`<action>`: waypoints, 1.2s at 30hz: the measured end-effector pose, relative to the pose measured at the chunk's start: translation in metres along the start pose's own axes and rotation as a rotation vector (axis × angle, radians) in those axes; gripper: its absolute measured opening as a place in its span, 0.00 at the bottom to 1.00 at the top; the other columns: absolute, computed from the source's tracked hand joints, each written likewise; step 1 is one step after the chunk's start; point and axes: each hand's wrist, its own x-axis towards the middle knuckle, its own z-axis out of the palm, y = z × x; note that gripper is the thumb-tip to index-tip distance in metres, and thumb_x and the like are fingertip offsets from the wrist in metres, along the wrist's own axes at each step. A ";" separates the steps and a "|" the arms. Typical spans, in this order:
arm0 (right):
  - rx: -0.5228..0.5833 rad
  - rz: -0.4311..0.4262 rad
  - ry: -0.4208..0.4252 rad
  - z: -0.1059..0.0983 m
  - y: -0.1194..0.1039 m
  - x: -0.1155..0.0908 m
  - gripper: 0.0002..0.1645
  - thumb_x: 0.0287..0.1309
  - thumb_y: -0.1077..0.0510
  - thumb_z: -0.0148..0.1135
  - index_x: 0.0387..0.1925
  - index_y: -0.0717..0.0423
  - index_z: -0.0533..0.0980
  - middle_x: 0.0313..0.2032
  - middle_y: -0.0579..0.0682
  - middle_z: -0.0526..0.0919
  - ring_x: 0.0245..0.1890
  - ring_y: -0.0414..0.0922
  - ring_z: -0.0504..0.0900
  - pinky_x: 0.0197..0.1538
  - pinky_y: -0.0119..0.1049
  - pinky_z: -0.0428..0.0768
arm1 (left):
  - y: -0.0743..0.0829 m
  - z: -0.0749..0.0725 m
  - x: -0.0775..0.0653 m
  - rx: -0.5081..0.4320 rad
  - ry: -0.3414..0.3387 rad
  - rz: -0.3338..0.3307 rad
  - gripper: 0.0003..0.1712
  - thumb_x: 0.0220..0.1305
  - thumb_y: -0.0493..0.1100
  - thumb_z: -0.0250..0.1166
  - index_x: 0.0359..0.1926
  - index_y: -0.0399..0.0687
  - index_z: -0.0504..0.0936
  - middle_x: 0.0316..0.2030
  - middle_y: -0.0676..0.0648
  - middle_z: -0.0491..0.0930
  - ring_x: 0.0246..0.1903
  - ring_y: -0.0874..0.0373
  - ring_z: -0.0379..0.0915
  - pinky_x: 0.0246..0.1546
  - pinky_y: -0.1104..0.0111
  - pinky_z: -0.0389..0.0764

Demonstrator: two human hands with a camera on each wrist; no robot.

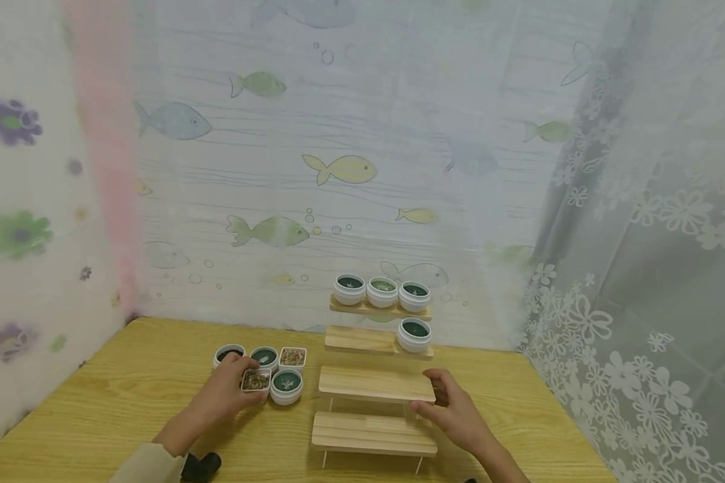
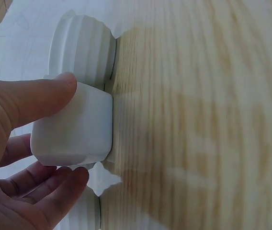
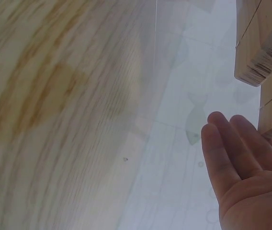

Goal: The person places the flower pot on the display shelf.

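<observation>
Holding a square white pot (image 1: 256, 381), filled with brownish grains, at the near left of a cluster on the left side of the wooden table (image 1: 157, 376). Gripping with the left hand (image 1: 223, 390), curling thumb and fingers around the sides in a narrow hold; in the left wrist view, resting on the tabletop. Bordering a near round pot (image 1: 286, 386), green-topped, just to the right, and having two far round pots (image 1: 264, 357) and a second square pot (image 1: 293, 357) on the far side. Reaching with the right hand (image 1: 459, 412) to the right end of the second-nearest board (image 1: 377, 384) of a stepped rack, spreading thumb and fingers wide and grasping nothing plainly; not showing whether touching. Carrying, farther back, a single round pot (image 1: 414, 335) at right, then three round pots (image 1: 382, 293) on the farthest tier. Backing onto a fish-printed sheet (image 1: 344, 169). Probably risking tipped neighbours or spilled grains, from lifting crookedly out of such tight spacing; possibly also risking a skewed board, from bumping its end with the right fingers. Showing no readable brand, label or writing; bearing only pale marks on some green tops, too small to make out.
</observation>
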 end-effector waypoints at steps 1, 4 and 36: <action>0.000 -0.001 -0.004 0.000 0.000 0.000 0.37 0.52 0.51 0.71 0.60 0.58 0.66 0.58 0.65 0.72 0.56 0.58 0.75 0.52 0.51 0.76 | 0.000 0.000 0.000 -0.005 -0.003 0.000 0.32 0.47 0.46 0.77 0.51 0.34 0.77 0.38 0.43 0.67 0.31 0.55 0.63 0.31 0.63 0.68; -0.007 -0.006 -0.015 0.000 0.000 0.000 0.38 0.53 0.50 0.71 0.60 0.59 0.66 0.58 0.66 0.72 0.55 0.58 0.75 0.50 0.50 0.77 | 0.000 -0.001 0.000 -0.008 -0.003 0.000 0.32 0.47 0.46 0.77 0.50 0.34 0.77 0.35 0.45 0.66 0.30 0.56 0.60 0.29 0.64 0.65; -0.027 -0.016 -0.024 0.000 0.002 0.000 0.39 0.53 0.46 0.70 0.60 0.59 0.65 0.58 0.66 0.72 0.55 0.58 0.75 0.50 0.48 0.78 | 0.003 -0.020 0.005 -0.002 0.019 0.036 0.30 0.43 0.48 0.78 0.45 0.36 0.79 0.41 0.43 0.71 0.34 0.55 0.65 0.34 0.63 0.70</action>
